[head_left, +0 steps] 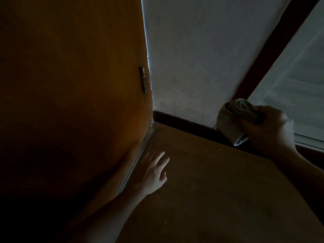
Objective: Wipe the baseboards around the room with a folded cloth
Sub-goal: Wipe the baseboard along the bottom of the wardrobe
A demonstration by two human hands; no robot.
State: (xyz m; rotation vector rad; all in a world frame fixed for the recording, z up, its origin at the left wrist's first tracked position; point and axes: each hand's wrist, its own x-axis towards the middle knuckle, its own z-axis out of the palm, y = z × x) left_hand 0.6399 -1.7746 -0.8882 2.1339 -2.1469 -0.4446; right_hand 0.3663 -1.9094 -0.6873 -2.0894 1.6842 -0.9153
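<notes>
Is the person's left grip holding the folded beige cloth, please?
No, the right grip holds the folded beige cloth, while the left grip rests flat on the brown floor.

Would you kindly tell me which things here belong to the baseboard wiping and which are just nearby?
Belongs to the job: folded cloth, gripped by the right hand; dark baseboard under the grey wall.
Just nearby: orange door with its hinge; brown floor, where the left hand rests flat; dark frame at right.
</notes>
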